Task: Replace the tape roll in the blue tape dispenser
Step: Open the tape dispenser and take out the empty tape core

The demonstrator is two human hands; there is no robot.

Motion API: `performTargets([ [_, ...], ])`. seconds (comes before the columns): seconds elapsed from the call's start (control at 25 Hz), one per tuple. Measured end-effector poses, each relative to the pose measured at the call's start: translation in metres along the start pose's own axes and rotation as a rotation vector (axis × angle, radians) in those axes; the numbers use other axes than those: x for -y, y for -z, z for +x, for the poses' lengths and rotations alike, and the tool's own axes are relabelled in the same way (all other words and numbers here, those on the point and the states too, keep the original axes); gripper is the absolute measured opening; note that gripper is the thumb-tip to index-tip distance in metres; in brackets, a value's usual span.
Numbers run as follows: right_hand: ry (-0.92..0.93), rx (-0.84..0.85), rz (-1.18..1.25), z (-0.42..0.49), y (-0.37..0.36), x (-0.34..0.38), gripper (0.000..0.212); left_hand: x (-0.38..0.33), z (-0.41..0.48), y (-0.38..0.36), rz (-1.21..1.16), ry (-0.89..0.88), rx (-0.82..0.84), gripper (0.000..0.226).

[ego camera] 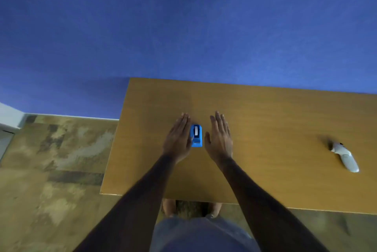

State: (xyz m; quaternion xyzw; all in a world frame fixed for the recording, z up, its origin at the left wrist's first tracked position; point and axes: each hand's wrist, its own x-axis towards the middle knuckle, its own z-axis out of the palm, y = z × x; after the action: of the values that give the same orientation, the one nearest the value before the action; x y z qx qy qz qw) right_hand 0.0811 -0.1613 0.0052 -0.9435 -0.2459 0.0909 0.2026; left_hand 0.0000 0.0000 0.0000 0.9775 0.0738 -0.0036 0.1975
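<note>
A small blue tape dispenser stands on the wooden table, with a strip of pale tape showing along its top. My left hand lies flat just left of it, fingers straight, its thumb side touching or nearly touching the dispenser. To the right of the dispenser, a small gap away, my right hand is also flat with fingers extended. Neither hand holds anything. No spare tape roll is visible.
A white handheld controller lies on the table at the far right. The table's left edge runs close to my left arm, with patterned floor beyond. A blue wall stands behind the table.
</note>
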Motion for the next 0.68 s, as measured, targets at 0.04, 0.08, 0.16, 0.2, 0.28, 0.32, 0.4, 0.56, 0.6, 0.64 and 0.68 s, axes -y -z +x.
performTargets([
  [0.04,-0.015,0.025,-0.01,0.001,-0.005,-0.001,0.062,0.002,0.002,-0.005,0.015,0.004,0.017,0.066],
  [0.08,-0.032,0.048,0.0,0.002,-0.006,-0.002,0.062,0.004,0.003,-0.005,-0.015,0.008,0.037,0.066],
  [0.16,-0.037,0.1,-0.011,0.003,-0.013,-0.002,0.062,0.008,0.006,-0.011,-0.036,-0.009,0.075,0.066],
  [0.2,-0.031,0.127,-0.015,0.006,-0.017,-0.002,0.061,0.009,0.009,-0.013,-0.048,-0.014,0.091,0.066],
  [0.28,-0.011,0.158,-0.004,0.011,-0.022,-0.001,0.058,0.012,0.013,-0.017,-0.065,-0.007,0.095,0.063],
  [0.32,-0.011,0.158,0.02,0.014,-0.022,0.0,0.057,0.014,0.014,-0.02,-0.071,0.003,0.087,0.062],
  [0.4,-0.022,0.18,0.049,0.017,-0.026,0.002,0.055,0.018,0.016,-0.026,-0.063,0.039,0.126,0.061],
  [0.56,-0.008,0.182,0.054,0.023,-0.027,0.004,0.052,0.025,0.017,-0.035,-0.033,0.033,0.168,0.06],
  [0.6,-0.003,0.178,0.052,0.025,-0.027,0.004,0.051,0.026,0.018,-0.035,-0.034,0.026,0.159,0.059],
  [0.64,-0.001,0.178,0.041,0.026,-0.026,0.005,0.051,0.027,0.018,-0.035,-0.054,0.024,0.142,0.058],
  [0.68,0.002,0.182,0.028,0.028,-0.026,0.005,0.051,0.026,0.019,-0.035,-0.06,0.019,0.131,0.058],
])
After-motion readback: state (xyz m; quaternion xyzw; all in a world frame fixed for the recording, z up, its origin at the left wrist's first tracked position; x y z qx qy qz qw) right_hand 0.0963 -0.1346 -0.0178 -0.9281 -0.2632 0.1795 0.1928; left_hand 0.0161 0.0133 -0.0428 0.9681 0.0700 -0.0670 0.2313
